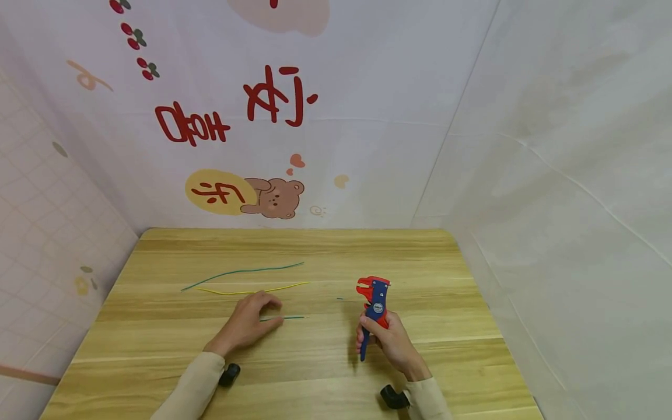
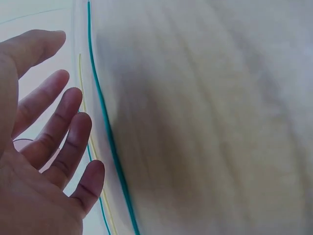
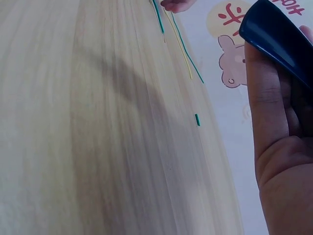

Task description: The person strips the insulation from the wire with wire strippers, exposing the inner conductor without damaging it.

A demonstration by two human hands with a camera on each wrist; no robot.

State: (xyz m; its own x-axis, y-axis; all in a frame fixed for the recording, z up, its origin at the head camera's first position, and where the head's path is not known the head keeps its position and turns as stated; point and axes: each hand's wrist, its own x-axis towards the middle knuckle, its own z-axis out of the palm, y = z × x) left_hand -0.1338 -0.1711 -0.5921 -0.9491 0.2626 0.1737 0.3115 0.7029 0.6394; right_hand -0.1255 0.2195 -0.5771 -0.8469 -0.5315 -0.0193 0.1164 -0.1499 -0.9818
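My right hand (image 1: 391,344) grips the blue handle of a red and blue wire stripper (image 1: 378,302), its red jaws pointing up and left above the table. Only the dark blue handle end (image 3: 276,36) shows in the right wrist view. My left hand (image 1: 247,324) hovers over the table with fingers loosely bent and apart, holding nothing. Close by it lies a green wire (image 1: 294,318) with a bare end; part of this wire is hidden by the hand. In the left wrist view a green wire (image 2: 110,134) runs past the fingertips.
Beyond the left hand lie a yellow wire (image 1: 223,293) and another green wire (image 1: 241,270). A short cut piece of green insulation (image 1: 339,298) rests left of the stripper. The wooden table (image 1: 315,379) meets a printed wall covering (image 1: 367,146) at the back.
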